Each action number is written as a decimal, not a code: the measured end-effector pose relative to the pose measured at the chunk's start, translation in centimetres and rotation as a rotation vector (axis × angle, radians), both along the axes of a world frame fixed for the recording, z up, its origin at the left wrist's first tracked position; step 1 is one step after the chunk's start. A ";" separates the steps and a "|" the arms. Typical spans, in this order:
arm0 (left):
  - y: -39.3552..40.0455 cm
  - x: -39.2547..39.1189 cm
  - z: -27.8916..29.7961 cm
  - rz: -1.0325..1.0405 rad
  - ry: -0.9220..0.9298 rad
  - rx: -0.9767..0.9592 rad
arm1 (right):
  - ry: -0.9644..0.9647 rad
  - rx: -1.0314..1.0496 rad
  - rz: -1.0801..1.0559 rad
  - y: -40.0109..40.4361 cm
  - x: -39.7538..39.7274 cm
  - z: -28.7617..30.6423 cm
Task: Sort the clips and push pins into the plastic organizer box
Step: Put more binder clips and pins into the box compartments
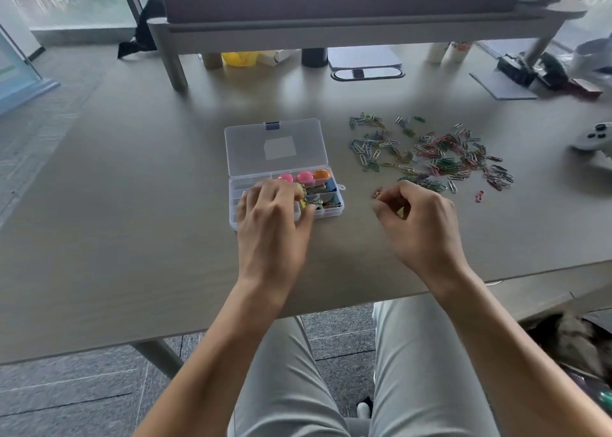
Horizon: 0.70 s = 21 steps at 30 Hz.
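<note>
A clear plastic organizer box (233, 185) lies open on the table, its lid (251, 148) folded back. Its far compartments hold two pink push pins (304, 177) and an orange one (321, 174); binder clips (323, 199) fill the right compartments. My left hand (271, 218) covers the box's near left part, fingers curled around a yellow clip (302, 195). My right hand (419, 224) hovers to the right of the box, fingers curled, pinching a small yellow clip (400, 212). A spread of coloured paper clips (430, 153) lies to the right.
A monitor shelf (331, 26) stands on legs at the back, with bottles and a yellow object under it. A white game controller (596, 138) sits at the right edge. Dark items and a grey pad (503, 87) lie back right. The table's front edge runs near my knees.
</note>
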<state>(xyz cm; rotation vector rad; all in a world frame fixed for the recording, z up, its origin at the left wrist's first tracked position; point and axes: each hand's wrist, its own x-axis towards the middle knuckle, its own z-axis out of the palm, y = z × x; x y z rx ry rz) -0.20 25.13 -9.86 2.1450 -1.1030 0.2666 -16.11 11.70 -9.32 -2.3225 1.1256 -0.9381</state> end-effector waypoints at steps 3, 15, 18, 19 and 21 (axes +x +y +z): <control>-1.0 0.3 -0.1 0.038 0.008 0.020 | 0.011 0.011 -0.048 -0.4 -1.0 -0.4; -1.2 0.6 -0.9 0.065 0.017 0.036 | 0.066 0.006 -0.115 -0.4 -2.7 -1.5; -1.0 0.3 -0.7 0.061 0.012 0.022 | 0.061 0.011 -0.103 -0.3 -2.7 -1.7; -0.9 0.2 -0.7 0.058 0.007 0.017 | 0.058 0.008 -0.101 -0.2 -2.7 -1.7; -0.6 0.0 -0.7 0.052 -0.009 0.010 | 0.052 0.002 -0.119 -0.2 -2.8 -1.7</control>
